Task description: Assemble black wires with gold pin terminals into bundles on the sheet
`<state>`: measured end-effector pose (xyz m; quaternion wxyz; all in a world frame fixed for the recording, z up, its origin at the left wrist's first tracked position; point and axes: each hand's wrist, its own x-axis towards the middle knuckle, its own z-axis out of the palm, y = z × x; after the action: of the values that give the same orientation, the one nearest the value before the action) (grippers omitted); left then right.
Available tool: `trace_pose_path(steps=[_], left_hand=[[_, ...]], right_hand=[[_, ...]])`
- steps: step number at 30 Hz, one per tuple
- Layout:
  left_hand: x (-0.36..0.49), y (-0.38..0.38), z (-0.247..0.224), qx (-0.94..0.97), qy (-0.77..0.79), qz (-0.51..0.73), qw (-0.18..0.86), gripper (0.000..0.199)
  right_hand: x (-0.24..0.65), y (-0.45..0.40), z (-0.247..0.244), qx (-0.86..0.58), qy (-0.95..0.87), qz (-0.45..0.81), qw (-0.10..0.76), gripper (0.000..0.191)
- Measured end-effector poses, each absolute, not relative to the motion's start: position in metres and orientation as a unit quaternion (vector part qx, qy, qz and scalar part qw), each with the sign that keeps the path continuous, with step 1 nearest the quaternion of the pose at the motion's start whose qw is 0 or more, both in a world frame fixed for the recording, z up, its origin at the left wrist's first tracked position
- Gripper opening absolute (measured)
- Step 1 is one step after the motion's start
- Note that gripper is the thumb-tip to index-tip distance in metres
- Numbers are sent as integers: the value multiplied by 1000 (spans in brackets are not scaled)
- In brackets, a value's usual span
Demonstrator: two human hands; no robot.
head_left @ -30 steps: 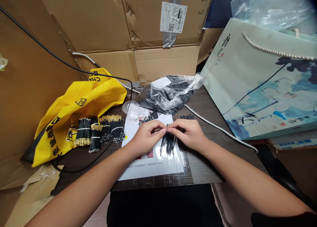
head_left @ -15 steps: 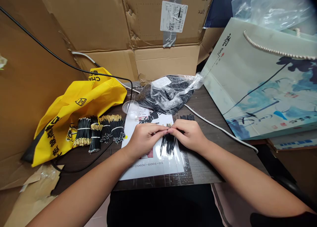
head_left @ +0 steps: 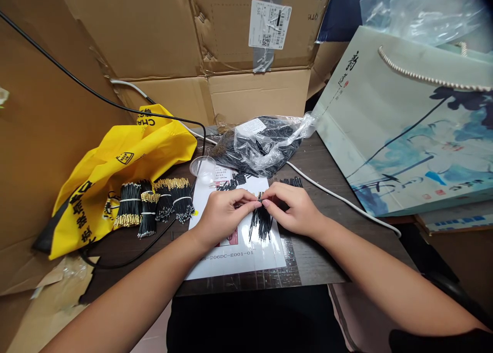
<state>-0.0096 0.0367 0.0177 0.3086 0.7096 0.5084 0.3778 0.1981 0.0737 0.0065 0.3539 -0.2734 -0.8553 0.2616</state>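
My left hand (head_left: 227, 213) and my right hand (head_left: 295, 207) meet fingertip to fingertip above a printed sheet (head_left: 239, 266). Each is pinched closed on something too small to make out. Just below the fingertips, a loose bunch of thin black wires (head_left: 261, 224) lies on the sheet, with gold-coloured ends near my fingers. Short black tubes (head_left: 227, 185) are scattered beyond my left hand, and more short black pieces (head_left: 291, 181) lie behind my right hand. Tied bundles of black wires with gold ends (head_left: 130, 204) rest on the left side of the table.
A clear plastic bag of black pieces (head_left: 258, 145) lies at the back, beside a clear round lid (head_left: 202, 167). A yellow bag (head_left: 127, 158) is at the left and a large paper bag (head_left: 408, 137) at the right. A white cable (head_left: 335, 193) crosses the table.
The fingers of both hands have shifted slightly at the pinch, and the right fingertips have moved a little to the left. The other things lie as before.
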Motion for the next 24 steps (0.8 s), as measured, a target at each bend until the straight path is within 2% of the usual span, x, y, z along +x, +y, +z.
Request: trace_pose_path(steps=[11,24], left_hand=[[-12,36,18,769,479,352,235,16],[-12,41,21,719,506,381,286,16]], right_hand=[[198,74,5,-267,-861,261,345,13],[202,75,5,-259,-849,295,354,21]])
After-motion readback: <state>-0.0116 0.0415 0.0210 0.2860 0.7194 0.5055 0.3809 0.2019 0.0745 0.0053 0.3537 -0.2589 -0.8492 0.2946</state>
